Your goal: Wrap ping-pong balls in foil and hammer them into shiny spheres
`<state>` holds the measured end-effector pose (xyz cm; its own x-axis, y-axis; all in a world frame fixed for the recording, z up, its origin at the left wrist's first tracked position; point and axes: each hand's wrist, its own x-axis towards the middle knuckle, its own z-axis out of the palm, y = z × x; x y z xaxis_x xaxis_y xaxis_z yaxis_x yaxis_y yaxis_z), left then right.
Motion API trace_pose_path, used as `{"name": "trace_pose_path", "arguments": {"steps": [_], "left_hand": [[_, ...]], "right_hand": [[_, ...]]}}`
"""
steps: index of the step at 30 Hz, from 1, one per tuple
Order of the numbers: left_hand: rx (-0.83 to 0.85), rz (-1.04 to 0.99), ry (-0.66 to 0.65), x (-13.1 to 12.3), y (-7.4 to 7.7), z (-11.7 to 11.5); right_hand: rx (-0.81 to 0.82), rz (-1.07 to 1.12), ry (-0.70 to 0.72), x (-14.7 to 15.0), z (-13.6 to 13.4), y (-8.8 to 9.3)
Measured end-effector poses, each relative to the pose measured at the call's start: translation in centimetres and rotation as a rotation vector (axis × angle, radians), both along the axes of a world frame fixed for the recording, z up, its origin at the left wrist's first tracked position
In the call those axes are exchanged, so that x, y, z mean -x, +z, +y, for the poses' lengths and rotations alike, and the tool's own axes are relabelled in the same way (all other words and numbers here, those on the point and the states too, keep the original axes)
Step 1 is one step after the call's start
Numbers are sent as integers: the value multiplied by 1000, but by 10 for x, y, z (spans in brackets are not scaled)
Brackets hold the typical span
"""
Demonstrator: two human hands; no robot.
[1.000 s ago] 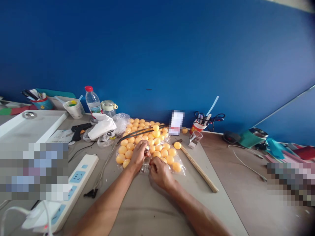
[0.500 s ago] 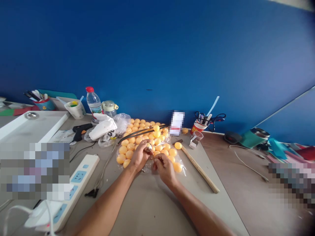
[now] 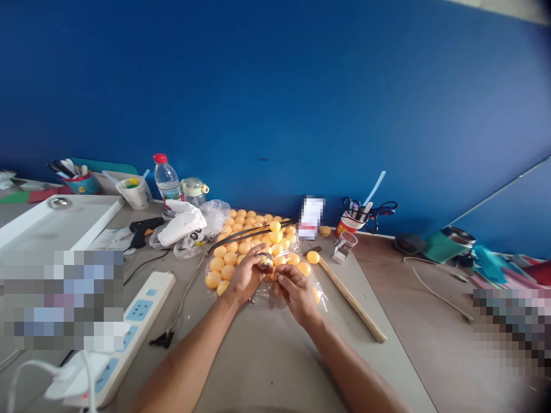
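My left hand (image 3: 246, 277) is closed around a small, shiny, roundish object (image 3: 266, 261) with silvery, dark and pale patches; its kind is not clear. Just to the right, my right hand (image 3: 295, 288) has thumb and fingertips pinched together close to that object. Whatever sits in the pinch is too small to make out. Beneath and behind both hands lies a clear plastic bag of orange balls (image 3: 227, 272), which look like table tennis balls. A loose orange ball (image 3: 313, 257) rests by the end of a wooden stick (image 3: 355, 301), right of my hands.
A white power strip (image 3: 140, 312) with plugs lies at left, beside a cable. Behind it are a black glue gun (image 3: 142, 230), a red-capped bottle (image 3: 167, 180) and a white tray (image 3: 101, 221). A red cup of pens (image 3: 348, 224) and a small clear cup (image 3: 344, 248) stand at right.
My right hand has shifted slightly right and turned a little, its fingers still pinched. The shiny object in my left hand appears rotated. The whole view has moved slightly.
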<state>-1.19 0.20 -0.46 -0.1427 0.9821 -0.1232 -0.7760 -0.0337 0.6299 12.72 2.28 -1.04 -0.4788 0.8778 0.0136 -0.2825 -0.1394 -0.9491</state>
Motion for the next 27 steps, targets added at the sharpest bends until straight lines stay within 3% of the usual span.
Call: {"name": "trace_pose_path", "arguments": {"steps": [15,27], "left_hand": [[-104,158,-22,-6,-13,-1],[-108,268,-5,-11,-18,1]], "right_hand": [[1,58,19,-2,0,2],[83,57,-61,2,2,-3]]}}
